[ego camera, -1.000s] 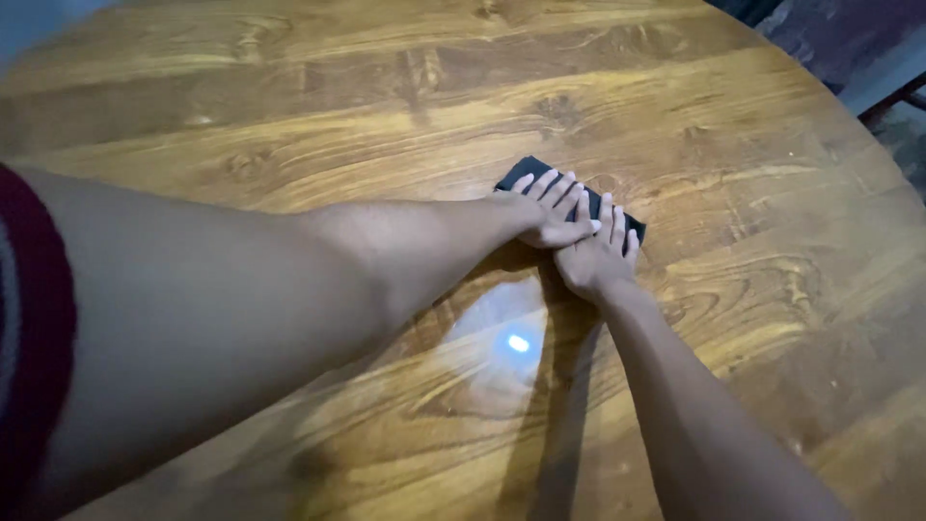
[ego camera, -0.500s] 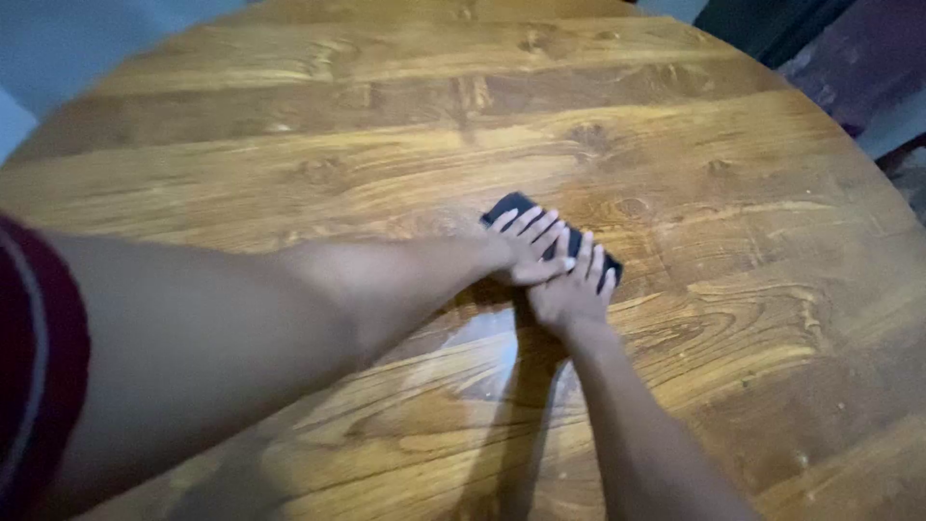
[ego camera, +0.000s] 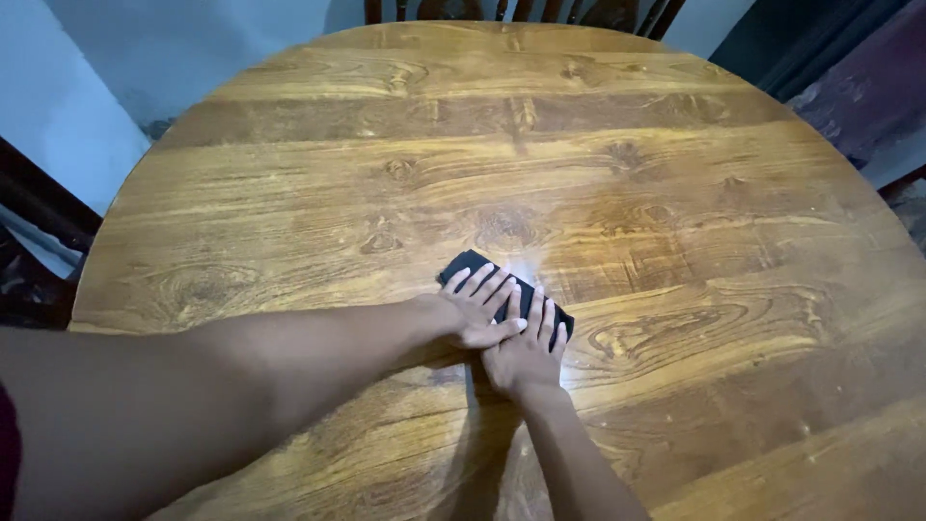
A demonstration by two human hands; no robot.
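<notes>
a: what lies under the hands?

b: a small black folded cloth (ego camera: 470,263), flat on the round wooden table (ego camera: 675,193), somewhat near of the table's centre. only its far-left corner and a strip of its right end show; the rest is covered.

a: how do the hands stand?

b: the left hand (ego camera: 475,309) comes in from the left, palm down, fingers spread and extended, pressing flat on the cloth. the right hand (ego camera: 524,352) comes up from the near edge, also flat and open, fingers pointing far and resting on the right part of the cloth. the left hand's fingertips overlap the right hand's knuckles. neither hand is closed around anything.

a: what differs from the earlier frames?

b: the pose of both hands on the cloth is unchanged. the view has tilted up and pulled back: the hands and cloth now sit lower and further left in the frame, and the whole far rim of the table is visible. the bright lamp reflection that lay near of the hands a second ago now shows just beyond the fingertips.

a: what surrounds the table?

b: a dark wooden chair back (ego camera: 521,10) at the far edge, a pale wall (ego camera: 145,48) at far left, and dark furniture (ego camera: 849,68) at far right.
</notes>
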